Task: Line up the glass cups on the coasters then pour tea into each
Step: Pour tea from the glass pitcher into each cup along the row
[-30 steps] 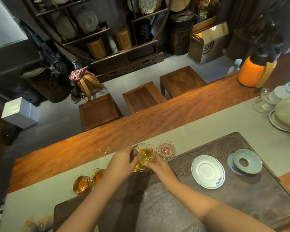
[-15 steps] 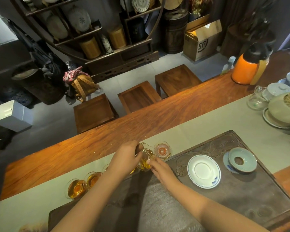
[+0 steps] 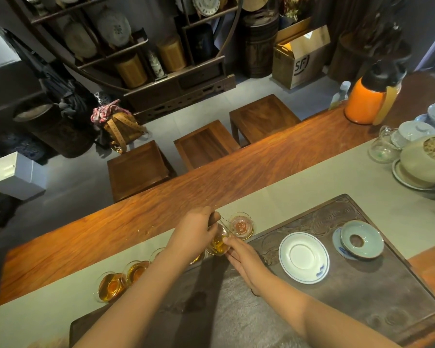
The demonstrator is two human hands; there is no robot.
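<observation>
Head view — your hands meet over the glass pitcher (image 3: 217, 241).
Your left hand (image 3: 195, 233) grips it tilted, amber tea inside; your right hand (image 3: 246, 259) — fingers extended — steadies its base beside an unfilled glass cup (image 3: 241, 225).

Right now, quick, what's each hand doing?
Left hand: closed around the handle of the glass pitcher, tilting it.
Right hand: fingers open, fingertips steadying the pitcher's base.

four glass cups showing, two full of tea (image 3: 110, 286) (image 3: 137, 270), one mostly hidden (image 3: 158, 253), one near-empty (image 3: 241, 225), one glass pitcher (image 3: 219, 241), two hands (image 3: 195, 232) (image 3: 246, 261), one white saucer (image 3: 303, 257), three wooden stools (image 3: 138, 169) (image 3: 204, 144) (image 3: 263, 116), one orange thermos (image 3: 367, 101)
</observation>
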